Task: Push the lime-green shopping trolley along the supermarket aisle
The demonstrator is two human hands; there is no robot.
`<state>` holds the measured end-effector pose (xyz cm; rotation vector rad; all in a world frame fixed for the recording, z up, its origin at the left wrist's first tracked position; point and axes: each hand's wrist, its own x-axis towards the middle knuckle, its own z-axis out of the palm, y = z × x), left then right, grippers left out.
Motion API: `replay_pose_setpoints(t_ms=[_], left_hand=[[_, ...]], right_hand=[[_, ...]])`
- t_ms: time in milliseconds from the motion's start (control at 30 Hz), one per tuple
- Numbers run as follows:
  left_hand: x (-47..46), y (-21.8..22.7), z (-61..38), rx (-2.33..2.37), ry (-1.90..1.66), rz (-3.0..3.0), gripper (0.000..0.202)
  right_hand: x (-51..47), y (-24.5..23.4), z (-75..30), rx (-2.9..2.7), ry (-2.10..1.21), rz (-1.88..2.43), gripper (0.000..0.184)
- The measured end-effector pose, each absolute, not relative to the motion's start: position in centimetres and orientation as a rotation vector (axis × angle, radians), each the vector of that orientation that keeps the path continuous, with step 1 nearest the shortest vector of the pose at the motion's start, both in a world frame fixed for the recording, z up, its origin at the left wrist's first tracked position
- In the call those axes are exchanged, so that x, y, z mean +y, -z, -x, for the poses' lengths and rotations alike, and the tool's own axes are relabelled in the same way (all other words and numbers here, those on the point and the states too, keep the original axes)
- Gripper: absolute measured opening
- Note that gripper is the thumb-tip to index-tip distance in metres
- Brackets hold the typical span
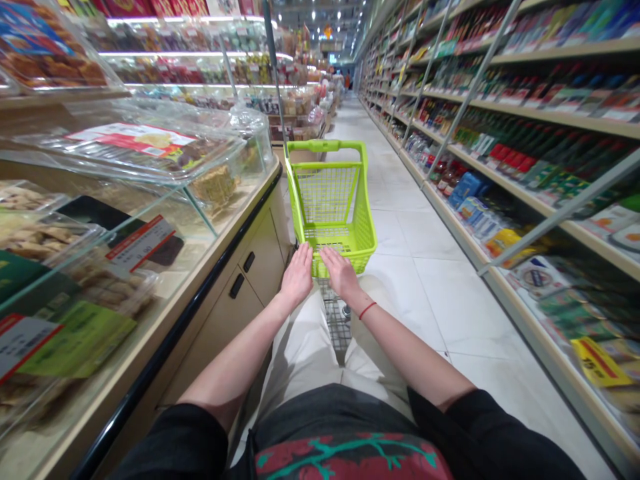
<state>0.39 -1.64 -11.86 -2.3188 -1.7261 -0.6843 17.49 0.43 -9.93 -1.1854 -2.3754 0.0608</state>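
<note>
A bright green shopping cart [367,220] stands directly in front of my legs, its slatted basket holding nothing that I can see. At its near edge, my left hand [299,275] is closed over the left part, fingers together and pointing forward. Close beside it, my right hand [341,273] is closed on the same edge, a thin red string [369,309] round that wrist. My palms and thumbs are mostly hidden. Below the basket, a wire lower rack [340,330] shows between my knees.
On the left, close to the cart, runs a counter with a black rail [200,303] and packed foods behind glass. Tall shelves [525,113] of bottles and packets line the right side. A pale tiled aisle [395,193] stretches ahead between them, with blurred figures far off.
</note>
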Motion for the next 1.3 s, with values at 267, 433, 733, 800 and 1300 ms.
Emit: replay_pose_setpoints(t_ms=[267,433,733,800,1300], left_hand=[[-1.6,12.1,-1.0,-1.68,0.721,2.33,0.086],[-1.6,12.3,-1.3,-1.671,0.74,2.344,0.087],[-1.8,12.1,-0.8,-1.714,0.732,2.296,0.086],[-1.9,12.0,-0.8,-1.717,0.728,2.294,0.086],[-1.7,12.3,-0.8,-1.725,0.716,2.316,0.078]], right_hand=[[1.1,10.8,-21.2,-2.103,0.029,1.449,0.062],[0.3,11.2,-16.6,-2.173,-0.055,1.256,0.065],[0.5,10.1,-18.5,-2.359,-0.019,1.196,0.064],[0.9,10.1,-20.6,-2.326,0.024,1.28,0.064],[-0.3,10.1,-14.4,-2.291,-0.268,1.202,0.067]])
